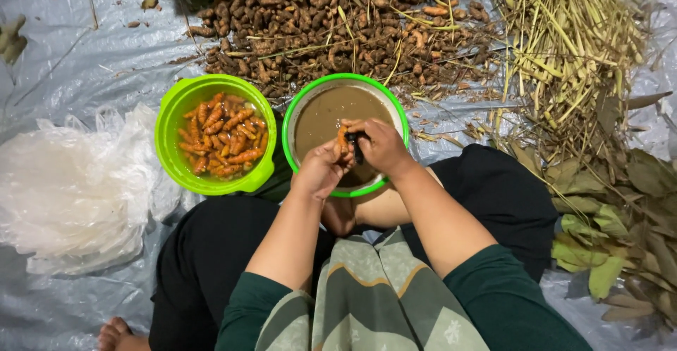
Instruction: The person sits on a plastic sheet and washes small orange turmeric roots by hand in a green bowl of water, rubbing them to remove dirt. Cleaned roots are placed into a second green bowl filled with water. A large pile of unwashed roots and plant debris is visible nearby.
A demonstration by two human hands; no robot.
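Observation:
My left hand (321,170) pinches an orange turmeric root (343,139) over a green-rimmed bowl (296,108) of muddy brown water. My right hand (381,146) is closed on a small dark brush (357,145) that presses against the root. To the left stands a bright green bowl (173,115) with several cleaned orange roots (224,143) in water. Both hands hover over the near edge of the muddy bowl.
A big heap of unwashed brown roots (317,23) lies behind the bowls on a grey plastic sheet (84,62). Dry stalks (571,47) and leaves (627,210) pile at the right. Crumpled clear plastic bags (77,189) lie at the left. My crossed legs are below.

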